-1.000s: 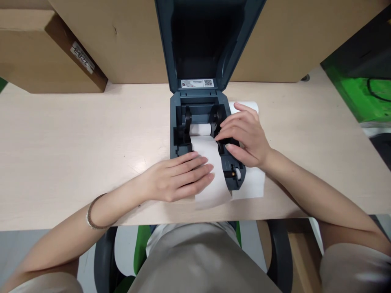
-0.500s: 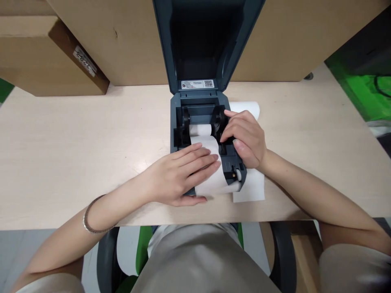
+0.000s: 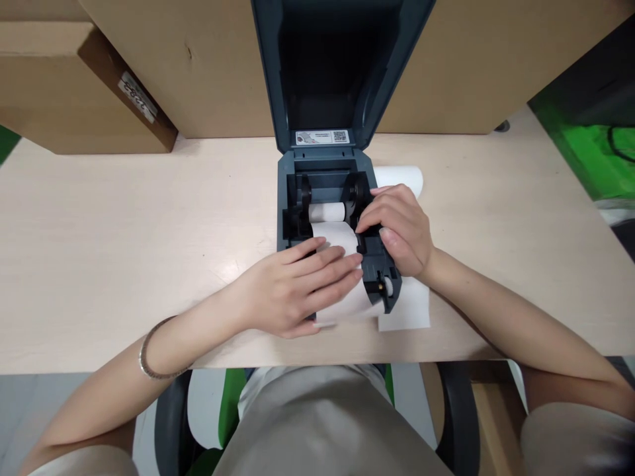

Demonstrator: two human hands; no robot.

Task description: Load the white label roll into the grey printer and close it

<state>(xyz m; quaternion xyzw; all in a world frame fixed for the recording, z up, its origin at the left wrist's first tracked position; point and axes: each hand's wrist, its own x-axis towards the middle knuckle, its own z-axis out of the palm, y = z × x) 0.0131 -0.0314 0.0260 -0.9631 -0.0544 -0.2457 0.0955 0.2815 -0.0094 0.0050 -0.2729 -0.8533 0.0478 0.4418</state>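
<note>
A dark blue-grey label printer sits on the table with its lid raised. Inside, a small white paper roll rests between two black roll holders. White paper runs from it toward the printer's front, with its end past the front edge. My left hand lies flat across this paper, palm down, fingers stretched out and slightly spread. My right hand is bent over the printer's right wall, fingertips inside near the right holder and paper edge. Its thumb is by the wall; the exact contact is hidden.
Another white paper roll lies right of the printer, partly behind it. A white sheet is under the printer's front right. Large cardboard stands behind, and a cardboard box is at the back left of the table.
My left hand has slid slightly right and its thumb is drawn in. The paper's front end has shifted a little. My right fingers have moved slightly, staying at the printer's right side.
</note>
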